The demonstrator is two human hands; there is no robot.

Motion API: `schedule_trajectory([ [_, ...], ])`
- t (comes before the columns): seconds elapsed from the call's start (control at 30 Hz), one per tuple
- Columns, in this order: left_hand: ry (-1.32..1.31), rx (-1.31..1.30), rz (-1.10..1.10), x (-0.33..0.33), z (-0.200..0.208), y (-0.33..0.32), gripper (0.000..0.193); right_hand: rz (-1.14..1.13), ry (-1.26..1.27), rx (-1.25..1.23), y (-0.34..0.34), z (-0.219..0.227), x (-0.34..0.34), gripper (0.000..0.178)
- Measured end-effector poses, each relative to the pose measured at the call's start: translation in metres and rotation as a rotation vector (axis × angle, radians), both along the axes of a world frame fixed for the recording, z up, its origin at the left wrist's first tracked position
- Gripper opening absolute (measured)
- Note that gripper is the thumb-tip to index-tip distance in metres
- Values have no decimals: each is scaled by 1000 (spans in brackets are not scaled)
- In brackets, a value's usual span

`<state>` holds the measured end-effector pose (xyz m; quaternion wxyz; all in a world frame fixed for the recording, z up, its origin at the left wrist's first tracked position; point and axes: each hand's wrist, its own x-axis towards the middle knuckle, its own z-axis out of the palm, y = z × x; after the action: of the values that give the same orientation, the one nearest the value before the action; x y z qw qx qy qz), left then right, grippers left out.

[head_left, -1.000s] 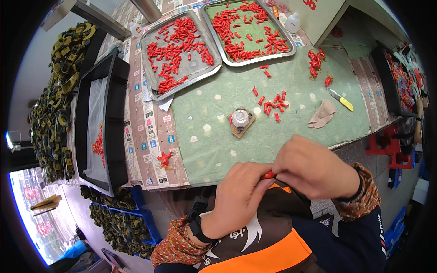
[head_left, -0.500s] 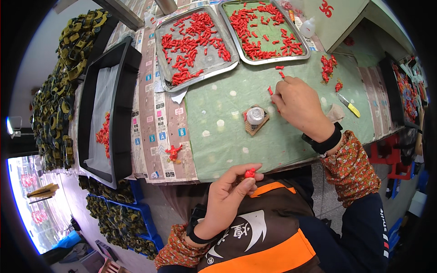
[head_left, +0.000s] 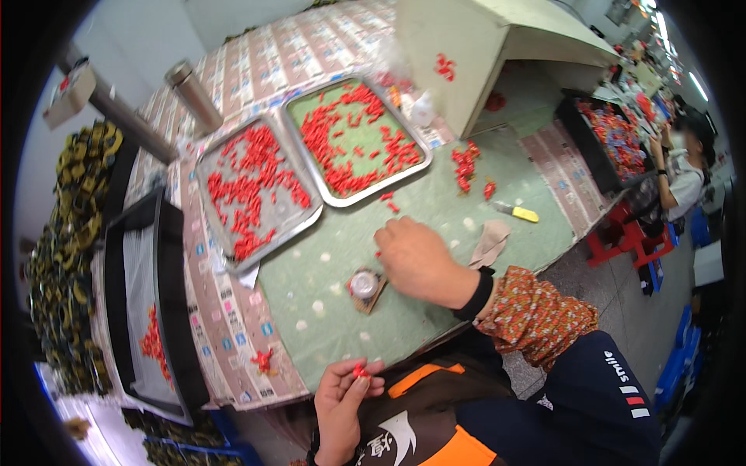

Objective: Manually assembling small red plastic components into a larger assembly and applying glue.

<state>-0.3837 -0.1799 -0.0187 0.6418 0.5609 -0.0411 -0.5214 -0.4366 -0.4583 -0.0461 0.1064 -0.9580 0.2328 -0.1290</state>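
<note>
My left hand (head_left: 342,396) is at the near edge of the green table (head_left: 435,202), pinching a small red piece (head_left: 360,372) between thumb and fingers. My right hand (head_left: 416,260) lies palm down on the table, fingers curled over a few small red pieces that it mostly hides. A small round glue pot (head_left: 364,284) on a brown square stands just left of that hand. Two metal trays, the left tray (head_left: 291,233) and the right tray (head_left: 423,147), hold several red pieces beyond the hands.
A black tray (head_left: 167,311) with a white liner and red pieces sits at the left. A yellow-handled knife (head_left: 518,211) and a tan scrap (head_left: 489,242) lie to the right. Loose red pieces (head_left: 466,165) lie near a white box. Another person (head_left: 684,167) sits far right.
My two hands separated: the right hand reached out over the table to the loose red pieces, while the left hand stayed near my body with a red piece.
</note>
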Motion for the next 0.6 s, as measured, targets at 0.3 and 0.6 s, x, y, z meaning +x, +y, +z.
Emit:
schedule_trajectory([
  [0.3, 35, -82, 60, -8, 4, -15, 23, 100, -174, 54, 9, 14, -22, 20],
  [0.6, 1, -67, 7, -24, 9, -28, 26, 331, -462, 768, 51, 47, -71, 13],
])
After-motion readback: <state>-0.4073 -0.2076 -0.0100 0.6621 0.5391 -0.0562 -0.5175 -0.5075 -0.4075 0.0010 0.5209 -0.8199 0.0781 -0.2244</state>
